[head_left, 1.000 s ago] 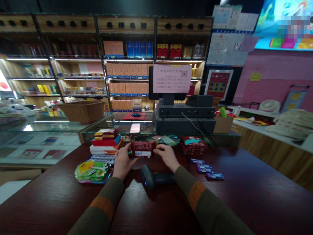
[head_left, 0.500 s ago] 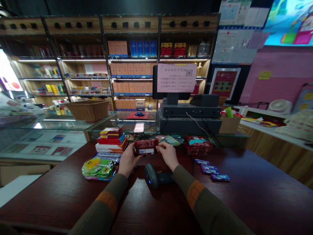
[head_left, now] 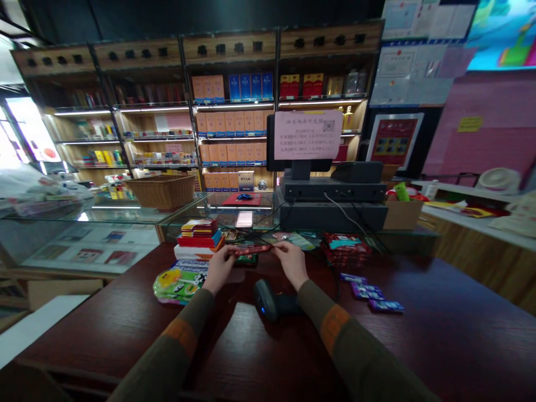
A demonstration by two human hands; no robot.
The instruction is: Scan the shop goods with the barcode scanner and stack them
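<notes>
Between both hands a dark red snack packet [head_left: 250, 250] is held by its two ends, now nearly edge-on to me. My left hand [head_left: 221, 267] pinches its left end and my right hand [head_left: 291, 262] its right end. Under the packet lies a dark green item [head_left: 246, 260], partly hidden. A barcode scanner [head_left: 270, 300] with a blue light lies on the dark wooden table [head_left: 234, 363], just in front of my right wrist. Left of my left hand are a green cartoon-printed package [head_left: 179, 283] and a stack of small boxes and packets [head_left: 199, 239].
Red packets [head_left: 345, 249] are piled to the right, with purple packets [head_left: 367, 291] nearer me. Behind the table stand a glass counter [head_left: 211, 202], a wicker basket [head_left: 161, 191] and a register with a monitor [head_left: 304, 139]. A cable [head_left: 345, 212] hangs from the register.
Both hands have tilted the packet from its labelled face toward me to nearly edge-on. The view has shifted slightly left, so the surroundings sit further right.
</notes>
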